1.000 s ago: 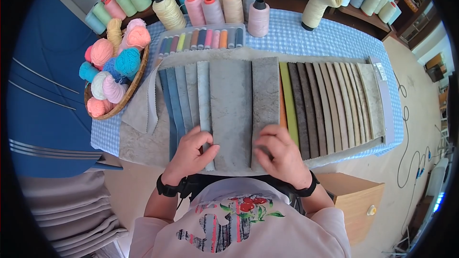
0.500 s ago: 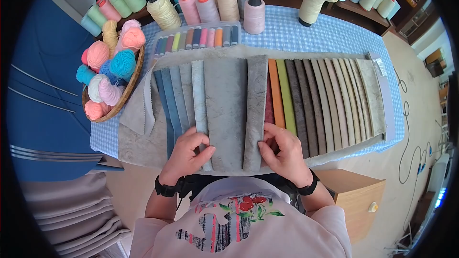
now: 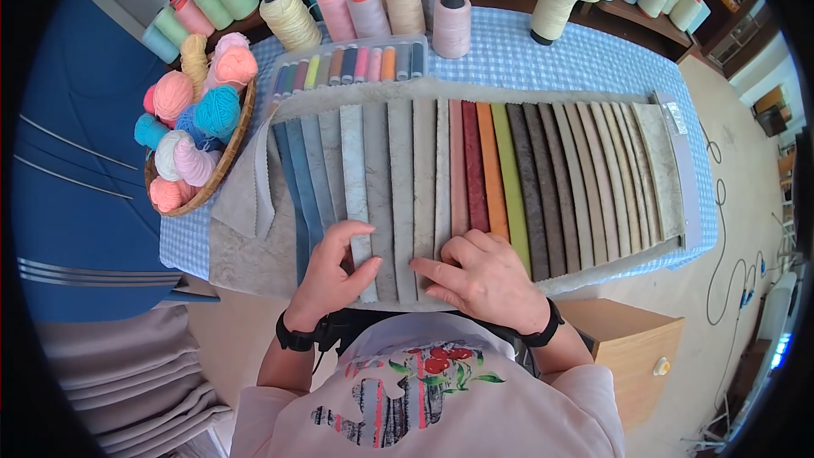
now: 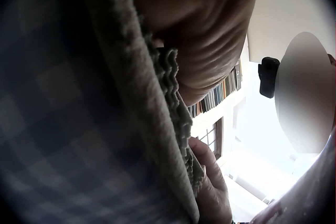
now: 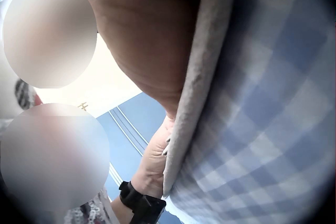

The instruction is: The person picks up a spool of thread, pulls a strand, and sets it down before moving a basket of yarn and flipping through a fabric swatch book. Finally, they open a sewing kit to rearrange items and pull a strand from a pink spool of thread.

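A row of overlapping fabric swatches (image 3: pixel 379 170) lies fanned out across the table, running from blues through greys, pink, red, orange and green to browns and creams. My left hand (image 3: pixel 331 271) rests over the lower part of the pale blue swatch (image 3: pixel 354 153), thumb and forefinger apart. To its right, my right hand (image 3: pixel 500 284) lies over the lower ends of the pink and red swatches (image 3: pixel 475 165). Its forefinger reaches left and touches a beige-grey swatch (image 3: pixel 424 178). In the left wrist view, the swatches' zigzag-cut edges (image 4: pixel 170 77) stack beside the palm.
A basket (image 3: pixel 227 161) of yarn balls stands at the left. Behind the swatches are a clear case (image 3: pixel 415 47) of small thread spools and several thread cones (image 3: pixel 451 25). A grey fabric sheet (image 3: pixel 254 267) lies beneath, over a blue checked tablecloth (image 3: pixel 500 42).
My right hand drew a grey swatch leftward by its edge, then let go. Narrow grey, beige, off-white, pink and red strips now show there. My left hand has stayed nearly in place.
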Demonstrator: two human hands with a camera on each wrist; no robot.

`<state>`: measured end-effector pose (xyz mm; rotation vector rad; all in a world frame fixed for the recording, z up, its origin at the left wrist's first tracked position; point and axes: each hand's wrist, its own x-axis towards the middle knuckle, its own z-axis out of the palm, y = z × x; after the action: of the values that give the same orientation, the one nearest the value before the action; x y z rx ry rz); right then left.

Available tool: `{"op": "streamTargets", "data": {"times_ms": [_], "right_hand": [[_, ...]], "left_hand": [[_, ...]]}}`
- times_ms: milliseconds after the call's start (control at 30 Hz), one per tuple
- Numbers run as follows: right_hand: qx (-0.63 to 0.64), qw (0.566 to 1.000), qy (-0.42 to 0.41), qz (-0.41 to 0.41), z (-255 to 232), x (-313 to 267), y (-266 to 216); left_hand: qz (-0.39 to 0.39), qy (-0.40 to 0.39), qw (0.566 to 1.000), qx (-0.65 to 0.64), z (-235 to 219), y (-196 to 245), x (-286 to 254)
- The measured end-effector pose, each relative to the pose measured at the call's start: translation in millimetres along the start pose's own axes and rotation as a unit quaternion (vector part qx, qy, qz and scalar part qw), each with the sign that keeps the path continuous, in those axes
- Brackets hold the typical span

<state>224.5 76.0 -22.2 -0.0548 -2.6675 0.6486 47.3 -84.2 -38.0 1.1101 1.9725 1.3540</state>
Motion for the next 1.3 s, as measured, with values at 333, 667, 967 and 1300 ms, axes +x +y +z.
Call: {"op": "streamTargets", "data": {"times_ms": [333, 667, 967, 1300], "right_hand": [[0.002, 1.000, 0.018, 0.008, 4.9, 2.6, 0.9], [0.361, 0.882, 0.217, 0.212, 1.5, -19.7, 9.4], [0.408, 0.859, 0.231, 0.206, 6.8, -24.5, 13.0], [0.241, 0.957, 0.109, 0.117, 2.3, -5.8, 5.3]], "left_hand": [[0.148, -0.090, 0.974, 0.148, -6.5, 12.0, 7.5], [0.141, -0.084, 0.979, 0.123, -6.1, 9.7, 7.4], [0.149, -0.084, 0.976, 0.135, -6.6, 5.5, 6.0], [0.103, -0.089, 0.981, 0.138, -7.7, 11.9, 5.2]]}}
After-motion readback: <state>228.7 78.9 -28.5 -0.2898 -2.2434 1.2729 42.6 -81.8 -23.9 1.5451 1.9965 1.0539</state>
